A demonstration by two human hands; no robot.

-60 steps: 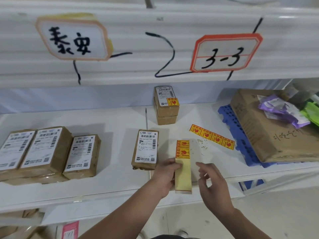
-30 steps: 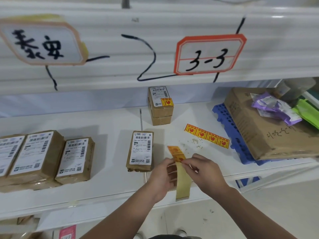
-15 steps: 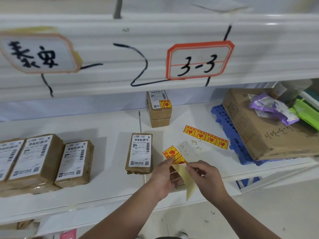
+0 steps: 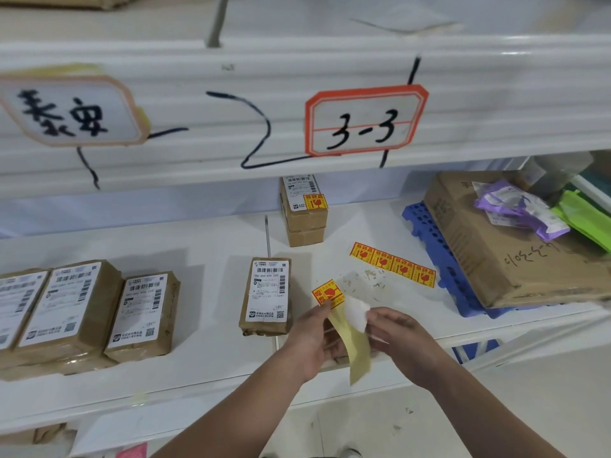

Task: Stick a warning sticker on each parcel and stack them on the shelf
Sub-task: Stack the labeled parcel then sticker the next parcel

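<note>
Lying on the shelf [image 4: 205, 246], centre: parcel [image 4: 266, 295]. Standing behind it: stack [image 4: 305, 223]. Lying right of it: strip [image 4: 393, 269]. Sitting far left: other parcels [image 4: 82, 312]. Resting far right, on a pallet [image 4: 423, 226]: carton [image 4: 479, 259].

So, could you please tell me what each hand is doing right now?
Left hand: grips the backing strip.
Right hand: pinches a peeling sticker.

White shelf [image 4: 205, 239] bears brown parcels [image 4: 267, 294], a sticker strip [image 4: 392, 264], blue pallet [image 4: 426, 233].
</note>
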